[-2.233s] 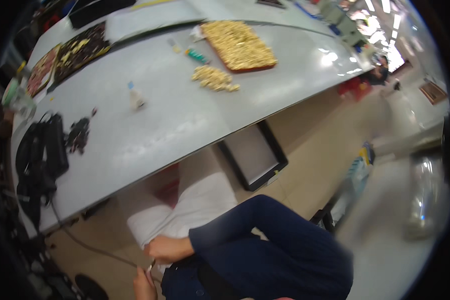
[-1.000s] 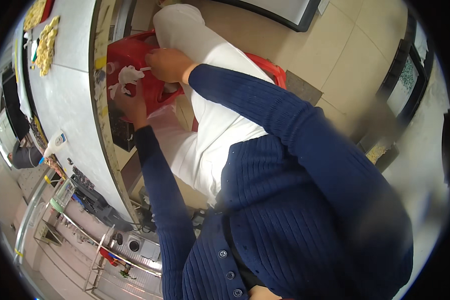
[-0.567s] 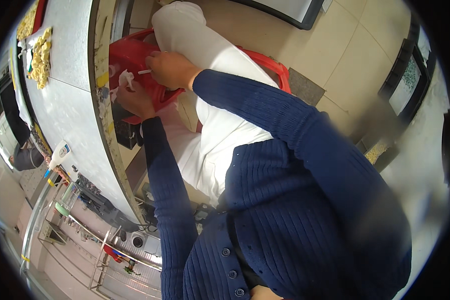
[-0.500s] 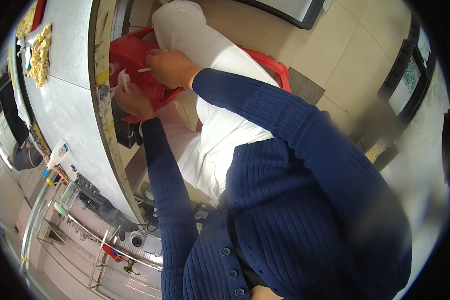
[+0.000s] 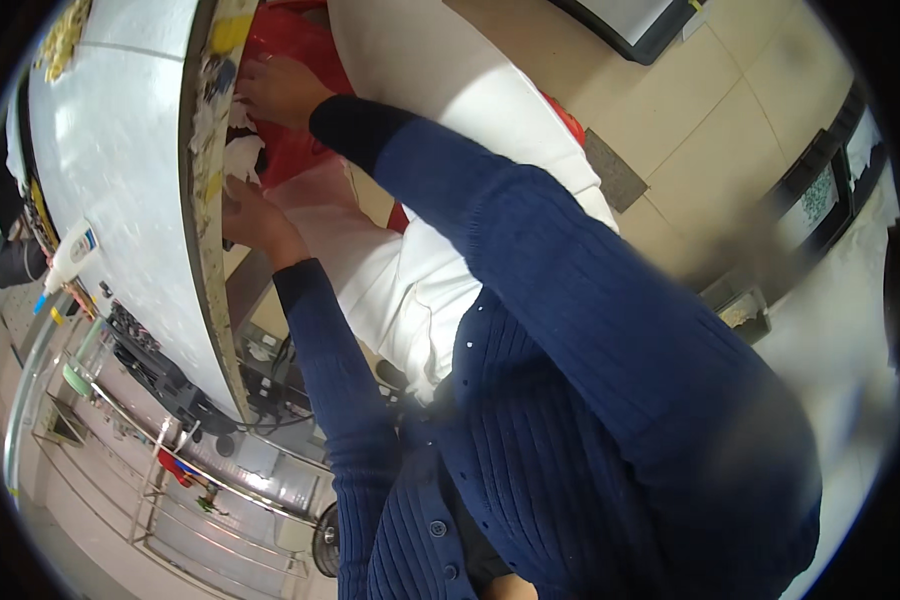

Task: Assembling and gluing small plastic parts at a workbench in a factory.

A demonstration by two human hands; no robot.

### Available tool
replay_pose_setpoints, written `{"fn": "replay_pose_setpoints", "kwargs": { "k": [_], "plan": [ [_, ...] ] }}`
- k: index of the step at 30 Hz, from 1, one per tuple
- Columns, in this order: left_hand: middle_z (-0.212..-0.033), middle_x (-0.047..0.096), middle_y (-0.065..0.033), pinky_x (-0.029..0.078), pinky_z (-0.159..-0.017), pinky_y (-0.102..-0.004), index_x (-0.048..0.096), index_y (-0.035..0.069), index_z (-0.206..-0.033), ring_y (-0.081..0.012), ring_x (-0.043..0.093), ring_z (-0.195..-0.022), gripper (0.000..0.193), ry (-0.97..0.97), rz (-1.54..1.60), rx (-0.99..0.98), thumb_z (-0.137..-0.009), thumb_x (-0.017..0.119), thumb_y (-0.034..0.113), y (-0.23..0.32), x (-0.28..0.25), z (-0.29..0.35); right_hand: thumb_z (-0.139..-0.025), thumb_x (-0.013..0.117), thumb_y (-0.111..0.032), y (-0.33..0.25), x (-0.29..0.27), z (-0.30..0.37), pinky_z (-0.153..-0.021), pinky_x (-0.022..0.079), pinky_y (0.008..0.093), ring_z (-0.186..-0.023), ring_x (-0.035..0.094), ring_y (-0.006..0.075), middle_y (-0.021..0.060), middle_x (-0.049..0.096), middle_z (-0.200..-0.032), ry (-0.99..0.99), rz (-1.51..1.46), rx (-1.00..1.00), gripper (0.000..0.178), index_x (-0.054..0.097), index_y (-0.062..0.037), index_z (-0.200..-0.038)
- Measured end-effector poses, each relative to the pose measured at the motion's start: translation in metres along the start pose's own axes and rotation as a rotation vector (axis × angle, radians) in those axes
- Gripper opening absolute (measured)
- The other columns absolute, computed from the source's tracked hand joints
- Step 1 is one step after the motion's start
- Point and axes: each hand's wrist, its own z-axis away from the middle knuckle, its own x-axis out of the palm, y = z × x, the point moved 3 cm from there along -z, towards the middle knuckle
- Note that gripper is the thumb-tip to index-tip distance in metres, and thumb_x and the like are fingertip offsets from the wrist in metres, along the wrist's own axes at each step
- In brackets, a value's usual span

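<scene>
My left hand (image 5: 260, 218) is beside the table's edge, its fingers partly hidden by it. They are closed at the bottom of a crumpled white piece (image 5: 242, 158), which looks like thin paper or tissue. Farther up, my right hand (image 5: 285, 92) reaches over the red plastic surface (image 5: 300, 48) with its fingers bent. Another bit of white shows by its fingertips; what they hold, if anything, is too small to make out. The red plastic lies beyond and below both hands, beside my white-clad legs.
A worn table edge (image 5: 206, 200) with yellow tape runs close along my left. On the pale tabletop are a white bottle with a blue tip (image 5: 70, 255) and yellowish pieces (image 5: 62, 42). A black-framed tray (image 5: 820, 195) is at the right, on the tiled-floor side.
My view has shifted, and my hands sit closer to the table edge. My right hand has moved up and left; the short white stick it held is out of sight. The white piece looks more spread.
</scene>
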Motion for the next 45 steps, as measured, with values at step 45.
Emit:
{"fn": "replay_pose_setpoints", "kwargs": {
  "k": [45],
  "plan": [
    [-0.119,0.056,-0.0136,0.052,-0.086,-0.0369,0.047,0.004,-0.12,-0.028,0.06,-0.104,0.034,-0.283,0.852,-0.531,-0.093,0.053,0.024,-0.008,0.015,0.084,-0.075,0.076,-0.032,-0.072,-0.171,0.064,-0.078,0.049,0.0331,-0.09,0.064,0.0263,0.0139,0.067,-0.097,-0.659,-0.596,0.671,0.039,0.066,-0.0054,-0.102]
  ]
}}
